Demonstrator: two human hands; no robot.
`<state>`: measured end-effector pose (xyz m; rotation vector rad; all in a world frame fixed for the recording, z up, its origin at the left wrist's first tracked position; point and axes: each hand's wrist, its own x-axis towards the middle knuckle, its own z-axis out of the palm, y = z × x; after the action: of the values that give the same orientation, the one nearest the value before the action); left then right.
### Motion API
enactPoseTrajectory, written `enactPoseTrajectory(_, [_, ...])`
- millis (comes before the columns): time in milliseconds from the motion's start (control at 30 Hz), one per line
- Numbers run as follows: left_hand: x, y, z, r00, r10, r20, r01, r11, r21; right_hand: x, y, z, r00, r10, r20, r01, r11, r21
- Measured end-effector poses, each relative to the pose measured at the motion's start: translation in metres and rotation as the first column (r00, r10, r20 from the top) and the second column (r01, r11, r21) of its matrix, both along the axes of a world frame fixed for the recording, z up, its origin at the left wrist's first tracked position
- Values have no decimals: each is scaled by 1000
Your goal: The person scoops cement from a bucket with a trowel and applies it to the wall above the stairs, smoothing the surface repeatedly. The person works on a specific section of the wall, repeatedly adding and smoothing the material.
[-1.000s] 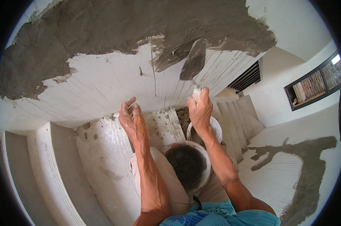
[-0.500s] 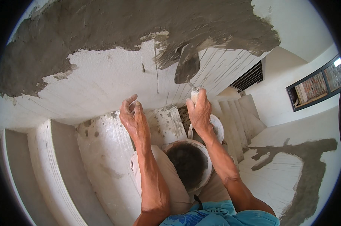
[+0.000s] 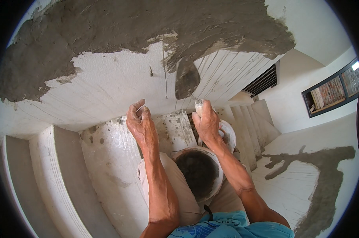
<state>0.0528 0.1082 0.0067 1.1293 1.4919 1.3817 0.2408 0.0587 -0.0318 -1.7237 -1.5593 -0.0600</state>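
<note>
My right hand (image 3: 207, 122) is closed round the pale handle of a trowel (image 3: 188, 79). The trowel's grey, mortar-smeared blade lies at the white wall (image 3: 116, 75), just under the lower edge of the wet grey mortar (image 3: 120, 25). My left hand (image 3: 142, 123) hovers near the foot of that wall, empty, its fingers loosely curled with a gap at the thumb. Between my knees stands a round bucket (image 3: 220, 174) with dark grey mortar (image 3: 196, 172) inside. A second pale bucket (image 3: 231, 133) is partly hidden behind my right forearm.
Stair steps (image 3: 60, 158) rise at the left, and more steps (image 3: 243, 127) lie at the right. Mortar spots mark the landing (image 3: 108, 166). A dark vent grille (image 3: 262, 81) and a framed window (image 3: 330, 93) are at the right, above a wall patch (image 3: 326, 182) of grey mortar.
My right hand has drawn the trowel slightly left and down, and its handle has turned toward me. My left hand has hardly moved.
</note>
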Motion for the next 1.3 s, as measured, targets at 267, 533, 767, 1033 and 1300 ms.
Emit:
enactPoseTrajectory(267, [-2,0,3,1000,-11,-19,11,1000,-21,-9,24,32,977,-153,-146,161,986,44])
enactPoseTrajectory(533, [-1,1,1,1000,-12,-18,12,1000,10,-23,29,2,986,-151,69,152,988,-18])
enactPoseTrajectory(767, [-1,-2,5,998,-17,-65,18,1000,14,-19,13,14,994,-102,-51,103,994,26])
enactPoseTrajectory(1033, [2,-2,2,996,-5,-85,4,1000,-8,-13,33,26,991,-136,-11,137,989,56])
enactPoseTrajectory(1300, [-1,-2,8,999,-26,-22,26,999,-19,-22,13,31,995,-62,-83,65,997,31])
